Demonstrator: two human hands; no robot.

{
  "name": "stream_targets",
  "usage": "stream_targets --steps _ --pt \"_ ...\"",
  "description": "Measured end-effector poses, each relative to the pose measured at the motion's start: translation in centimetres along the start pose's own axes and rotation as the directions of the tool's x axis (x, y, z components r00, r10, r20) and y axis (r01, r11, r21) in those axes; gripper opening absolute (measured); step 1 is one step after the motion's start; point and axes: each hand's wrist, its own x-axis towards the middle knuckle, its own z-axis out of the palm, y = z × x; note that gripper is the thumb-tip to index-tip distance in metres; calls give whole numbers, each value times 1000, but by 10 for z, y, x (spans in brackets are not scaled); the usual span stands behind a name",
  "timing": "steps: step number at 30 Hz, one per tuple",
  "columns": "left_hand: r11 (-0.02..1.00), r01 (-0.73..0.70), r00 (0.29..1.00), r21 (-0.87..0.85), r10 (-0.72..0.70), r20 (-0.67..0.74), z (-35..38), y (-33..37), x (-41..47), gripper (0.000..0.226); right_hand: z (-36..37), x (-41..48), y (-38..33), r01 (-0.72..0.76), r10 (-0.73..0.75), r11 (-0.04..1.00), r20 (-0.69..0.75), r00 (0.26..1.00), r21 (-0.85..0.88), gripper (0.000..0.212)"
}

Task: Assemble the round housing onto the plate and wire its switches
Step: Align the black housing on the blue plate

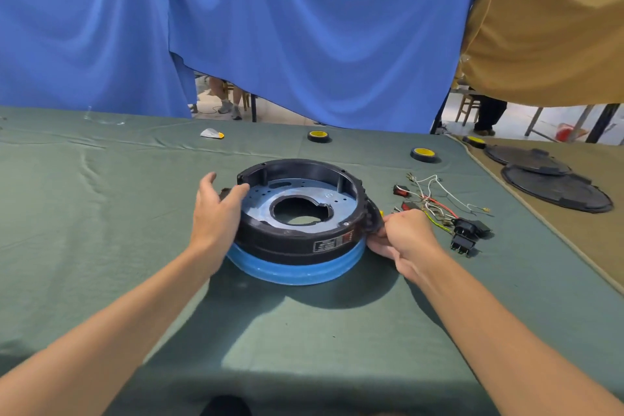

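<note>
While the black round housing (297, 243) sits on a blue disc (297, 273) on the green tablecloth (101, 213), a grey perforated plate (261, 209) lies inside its ring. Head view: the left hand (216, 213), fingers loosely spread, rests against the housing's left wall with the thumb over the rim. The right hand (407, 235), fingers curled, pinches a black projection on the housing's right edge. Right of the housing lie the wired rocker switches (464, 235); beyond the housing lies a yellow-cored tape roll (319, 136).
</note>
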Motion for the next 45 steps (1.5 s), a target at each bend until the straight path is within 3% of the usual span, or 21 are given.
stream_targets --steps 3,5,6,8,9,10,11,17,23,28,31,33,38,42,45 --pt "974 -185 979 134 195 -63 -6 7 4 53 -1 -10 -2 -25 23 999 46 999 42 24" --pt "847 -469 865 250 497 -63 -1 23 -15 44 0 -17 -6 -47 42 996 60 997 78 23" --pt "738 -605 778 298 628 27 4 32 -30 43 0 -21 -7 -68 60 991 66 996 112 24" --pt "420 -820 546 389 779 309 15 43 -57 47 1 -28 -9 -112 101 982 77 992 154 27" --pt "243 -878 426 412 788 444 22 43 -67 50 1 -31 -10 -126 116 981 75 990 151 28" --pt "113 -900 351 422 760 546 26 40 -74 51 -1 -33 -10 -137 129 981 67 989 138 29" --pt "49 -900 330 432 726 604 29 36 -78 50 -3 -36 -11 -150 143 981 62 988 127 30" --pt "45 -875 341 483 766 546 31 9 -76 29 -6 -55 -9 -222 207 957 96 974 189 32" --pt "82 -866 377 493 755 537 32 8 -75 41 1 -64 -9 -218 216 944 36 976 248 30" --pt "115 -840 486 531 595 640 35 18 -74 56 8 -63 -9 -209 219 946 -13 976 248 32" --pt "258 -802 583 539 534 612 38 21 -71 53 9 -63 -9 -220 236 938 -28 971 268 30" --pt "307 -788 609 534 512 605 38 23 -70 53 9 -63 -10 -235 258 927 -45 965 291 28" --pt "238 -803 583 546 500 640 39 23 -65 54 13 -65 -9 -267 309 895 -65 949 357 27" --pt "98 -854 489 512 488 723 36 25 -58 60 21 -70 -17 -238 271 915 -60 961 327 29" --pt "141 -873 484 467 371 793 27 35 -45 66 22 -75 -20 -224 254 921 -55 966 318 28"
